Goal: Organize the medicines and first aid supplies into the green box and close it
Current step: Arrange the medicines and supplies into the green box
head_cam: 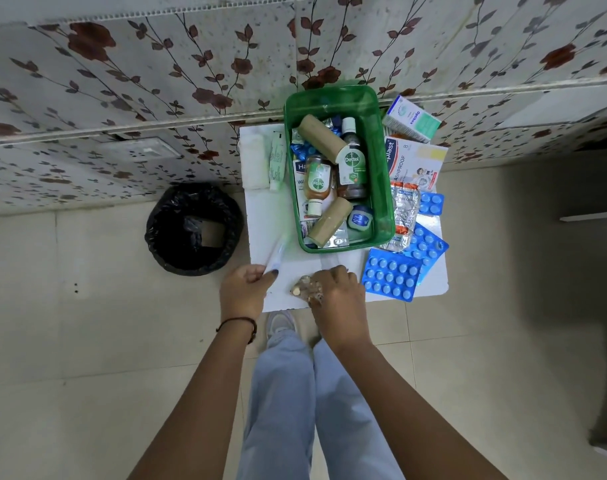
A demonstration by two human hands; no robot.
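The open green box stands on a small white table and holds two Dettol bottles, brown bandage rolls, a Vaseline jar and foil strips. My left hand grips a thin, blurred white and blue object at the table's front left. My right hand rests on a clear plastic packet at the front edge. Blue tablet strips, a silver-orange strip, a plaster box and a small carton lie right of the box. A white tube and gauze pad lie left.
A bin lined with a black bag stands on the tiled floor left of the table. A floral-patterned wall rises behind the table. My legs and a shoe are below the table's front edge.
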